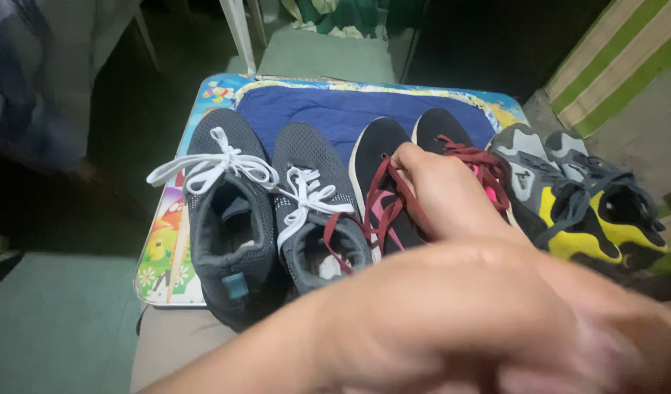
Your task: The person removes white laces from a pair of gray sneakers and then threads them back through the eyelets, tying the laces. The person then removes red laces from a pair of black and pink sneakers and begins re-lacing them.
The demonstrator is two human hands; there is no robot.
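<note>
Blurred near the lens, your left hand [496,321] is unreadable, while your right hand [441,193] is pinching maroon laces [394,197] taut over the black shoe [379,157]

I count six shoes in three pairs on the counter [160,248], reckoning from the blue mat [328,109] behind them. Two grey knit sneakers with white laces [229,211] [313,211] sit in front of its left half. Two black sneakers with maroon laces [379,175] [441,128] sit in front of its right half. Two grey-and-yellow sneakers [540,197] [613,204] lie beyond its right edge. One mat, one counter, two hands of mine [438,190] [467,314].
</note>
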